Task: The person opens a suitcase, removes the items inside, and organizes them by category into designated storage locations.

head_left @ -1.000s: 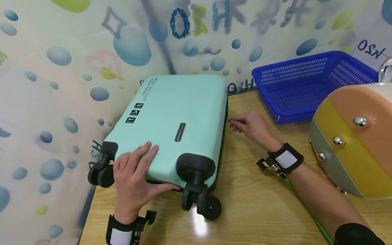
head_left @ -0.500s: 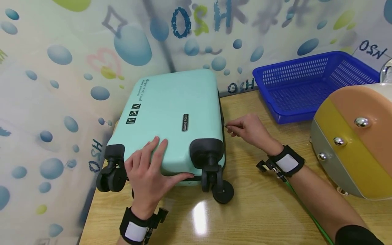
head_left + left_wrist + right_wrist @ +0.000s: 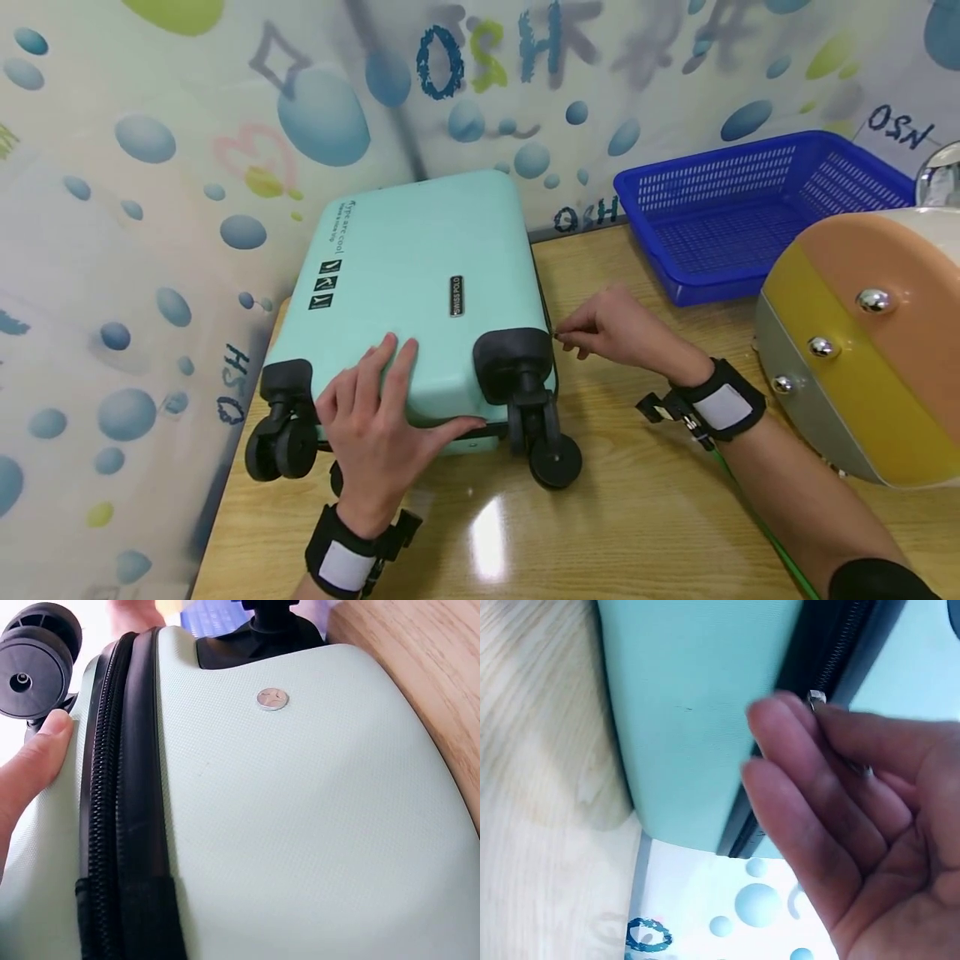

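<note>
A mint-green hard-shell suitcase (image 3: pixel 397 242) lies flat, its black wheels (image 3: pixel 557 461) toward me. My left hand (image 3: pixel 378 429) rests on the wheel end, fingers spread over the upper shell and thumb (image 3: pixel 45 750) against the end beside the seam. The black zipper (image 3: pixel 105 780) runs around that seam. At the suitcase's right side, my right hand (image 3: pixel 615 329) pinches a small metal zipper pull (image 3: pixel 816 697) between thumb and fingers, close to the front corner wheel. In the right wrist view, zipper teeth (image 3: pixel 844 641) show past the pull; the fingers hide part of it.
A blue plastic basket (image 3: pixel 712 242) stands at the back right. In front of it is a rounded striped case with metal knobs (image 3: pixel 862 358). All stand on a wooden table (image 3: pixel 600 500) against a patterned wall covering (image 3: pixel 187 208).
The suitcase has turned, its wheel end swinging right with my left hand on it. My right hand has slid the zipper pull along the side toward the near corner wheel.
</note>
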The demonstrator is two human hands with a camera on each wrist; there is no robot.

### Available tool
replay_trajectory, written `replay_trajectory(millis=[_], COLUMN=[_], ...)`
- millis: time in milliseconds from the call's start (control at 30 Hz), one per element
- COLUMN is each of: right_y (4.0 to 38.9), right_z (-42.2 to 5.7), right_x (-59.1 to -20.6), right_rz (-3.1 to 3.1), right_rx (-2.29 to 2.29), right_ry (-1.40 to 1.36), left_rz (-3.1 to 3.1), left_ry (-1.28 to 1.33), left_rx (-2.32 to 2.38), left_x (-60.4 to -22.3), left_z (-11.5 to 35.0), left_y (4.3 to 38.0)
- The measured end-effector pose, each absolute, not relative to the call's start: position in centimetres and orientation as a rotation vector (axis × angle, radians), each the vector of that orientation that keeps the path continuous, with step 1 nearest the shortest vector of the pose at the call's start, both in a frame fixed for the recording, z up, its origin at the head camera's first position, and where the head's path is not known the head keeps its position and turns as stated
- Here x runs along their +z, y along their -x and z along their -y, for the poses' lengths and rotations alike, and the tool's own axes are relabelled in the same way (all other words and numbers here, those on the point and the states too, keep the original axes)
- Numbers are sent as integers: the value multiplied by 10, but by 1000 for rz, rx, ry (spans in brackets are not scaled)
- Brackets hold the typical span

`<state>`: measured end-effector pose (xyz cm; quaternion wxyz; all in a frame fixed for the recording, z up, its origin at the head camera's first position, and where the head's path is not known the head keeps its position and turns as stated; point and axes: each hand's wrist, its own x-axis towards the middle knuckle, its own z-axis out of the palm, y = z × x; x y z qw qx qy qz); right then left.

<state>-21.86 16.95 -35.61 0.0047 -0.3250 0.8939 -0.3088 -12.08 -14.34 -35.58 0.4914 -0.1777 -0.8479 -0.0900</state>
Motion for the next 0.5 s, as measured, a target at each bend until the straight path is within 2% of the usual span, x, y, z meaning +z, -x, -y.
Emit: replay_trajectory(millis=[200,500], right_y=[215,211], right_z=[-174,-177], right_x=[-351,-346], right_rz=[-2639,-2483], right_rx=[-942,-904], right_ry=[1171,1240], left_rz=[2054,2038], left_ry=[424,433], left_rx=[-227,-240], left_x=[-357,-357], left_z=[143,142], left_y=[120,121])
